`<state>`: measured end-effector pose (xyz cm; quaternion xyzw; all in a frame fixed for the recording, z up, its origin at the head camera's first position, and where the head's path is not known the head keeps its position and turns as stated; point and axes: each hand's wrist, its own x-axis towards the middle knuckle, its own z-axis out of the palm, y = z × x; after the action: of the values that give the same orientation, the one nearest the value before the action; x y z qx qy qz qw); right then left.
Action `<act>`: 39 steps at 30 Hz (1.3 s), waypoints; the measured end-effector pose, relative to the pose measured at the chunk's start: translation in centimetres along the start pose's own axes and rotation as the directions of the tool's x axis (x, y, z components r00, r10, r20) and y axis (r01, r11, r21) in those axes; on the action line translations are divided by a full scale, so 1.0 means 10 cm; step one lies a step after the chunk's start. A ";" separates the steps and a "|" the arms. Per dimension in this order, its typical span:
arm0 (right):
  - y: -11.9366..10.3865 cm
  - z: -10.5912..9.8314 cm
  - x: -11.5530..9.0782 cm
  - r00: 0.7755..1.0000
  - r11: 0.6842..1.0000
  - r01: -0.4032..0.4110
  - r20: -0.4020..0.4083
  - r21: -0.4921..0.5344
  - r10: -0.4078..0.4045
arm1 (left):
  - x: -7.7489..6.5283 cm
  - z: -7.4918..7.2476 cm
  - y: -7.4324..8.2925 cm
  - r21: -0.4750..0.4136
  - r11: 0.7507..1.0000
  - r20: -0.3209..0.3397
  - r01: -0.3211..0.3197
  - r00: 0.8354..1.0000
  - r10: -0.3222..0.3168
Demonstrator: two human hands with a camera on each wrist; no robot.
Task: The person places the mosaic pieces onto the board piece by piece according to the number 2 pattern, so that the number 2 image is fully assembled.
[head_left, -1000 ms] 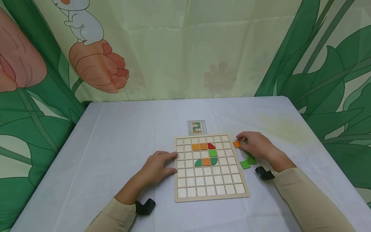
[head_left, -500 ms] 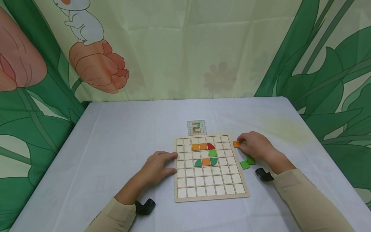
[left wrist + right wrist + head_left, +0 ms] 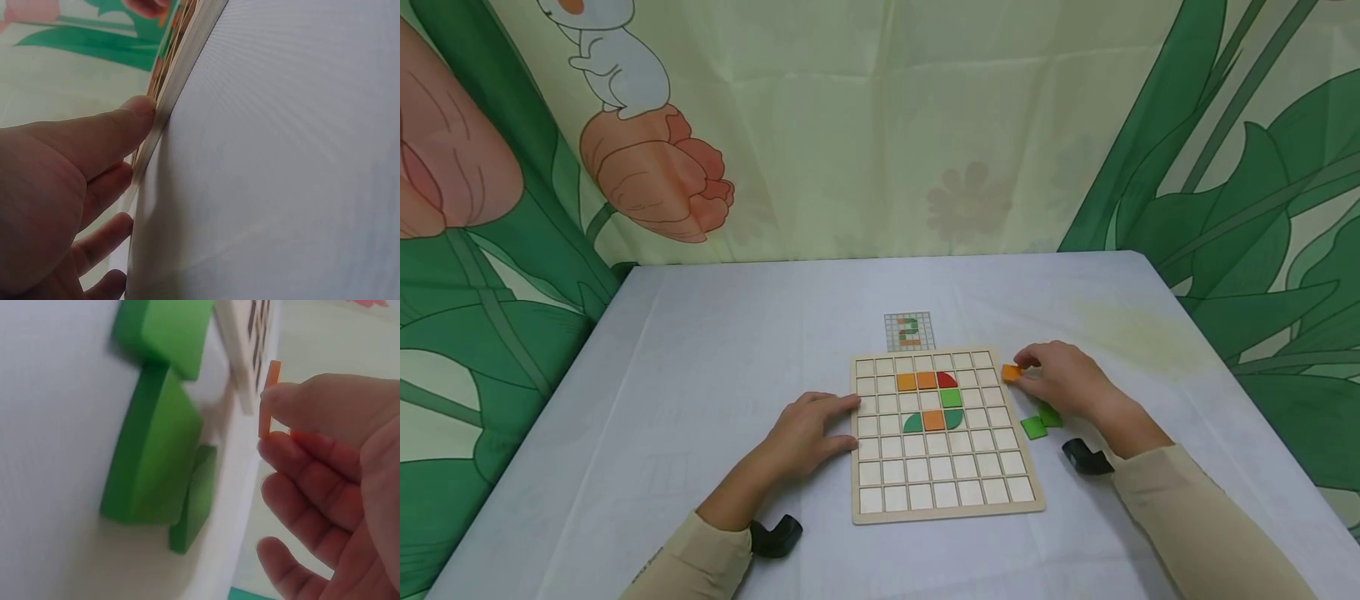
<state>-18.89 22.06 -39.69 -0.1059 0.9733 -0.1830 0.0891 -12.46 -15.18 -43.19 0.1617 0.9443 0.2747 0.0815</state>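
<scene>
A wooden grid board (image 3: 955, 466) lies on the table. Set in its cells are orange squares (image 3: 933, 420), a red quarter-round (image 3: 947, 380), a bright green square (image 3: 951, 397) and dark green quarter-rounds (image 3: 913, 423). Along the left edge, my left hand (image 3: 805, 433) rests thumb and fingertips against the frame; the left wrist view shows the thumb (image 3: 119, 134) on the rim. My right hand (image 3: 1063, 379) pinches an orange square tile (image 3: 269, 400) between thumb and finger, just off the board's upper right edge. Below that hand lie green square tiles (image 3: 1033, 427), partly overlapping.
Behind the board lies a small pattern card (image 3: 909, 332) with a gridded figure like a 2. White cloth (image 3: 715, 333) covers the table, and a printed curtain (image 3: 865, 133) hangs at its far edge. Black wrist devices (image 3: 777, 535) sit under both wrists.
My right hand has shifted very slightly to the right, still pinching the orange tile near the board's edge. The left hand and the board stay where they were.
</scene>
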 end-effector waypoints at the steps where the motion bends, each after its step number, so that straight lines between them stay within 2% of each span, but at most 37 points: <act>1: -0.01 0.00 -0.01 1.000 1.000 0.000 0.001 0.008 0.000 | 0.00 0.00 0.00 0.000 1.000 -0.001 0.000 1.000 0.000; 15: -0.23 0.01 -0.15 0.998 0.997 0.056 0.011 0.051 -0.056 | 0.00 0.00 0.01 -0.002 1.000 -0.001 -0.003 1.000 0.003; 23: -0.40 0.13 -0.24 0.992 0.992 0.127 -0.007 0.000 -0.127 | 0.00 0.00 0.02 -0.014 1.000 -0.006 -0.007 1.000 0.007; 30: -0.53 0.20 -0.30 0.977 0.977 0.211 0.003 -0.004 -0.211 | 0.00 0.00 0.01 -0.014 1.000 -0.002 -0.007 1.000 0.007; 36: -0.64 0.25 -0.33 0.947 0.947 0.319 -0.016 -0.041 -0.320 | 0.01 0.00 0.01 -0.007 1.000 0.000 0.000 1.000 0.000; 39: -0.68 0.28 -0.33 0.939 0.938 0.344 -0.002 -0.049 -0.344 | 0.01 0.01 0.00 -0.001 1.000 -0.001 0.002 1.000 -0.002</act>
<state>-13.96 15.67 -39.26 -0.2756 0.9444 -0.1729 0.0483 -12.57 -15.12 -43.26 0.1606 0.9444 0.2750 0.0814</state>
